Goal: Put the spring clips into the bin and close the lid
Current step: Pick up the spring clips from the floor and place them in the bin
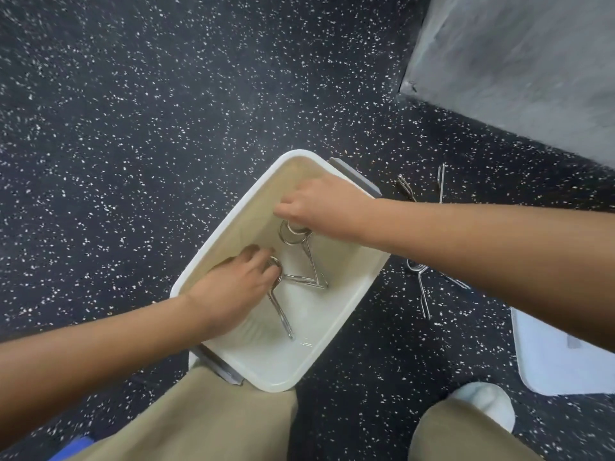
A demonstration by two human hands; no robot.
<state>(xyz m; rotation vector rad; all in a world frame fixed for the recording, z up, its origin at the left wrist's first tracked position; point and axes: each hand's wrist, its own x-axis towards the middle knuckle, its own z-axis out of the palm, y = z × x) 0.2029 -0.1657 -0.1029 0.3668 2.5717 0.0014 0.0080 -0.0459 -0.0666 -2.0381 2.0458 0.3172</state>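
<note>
Both hands are down in the bin (349, 294), left hand (233, 291) and right hand (319, 207) each with fingers curled around a clip so they land flat; more clips (422, 287) wait on the floor.

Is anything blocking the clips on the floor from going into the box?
Nothing visible does. The box is open, its lid lies apart on the floor, and the loose clips lie right beside it.
</note>
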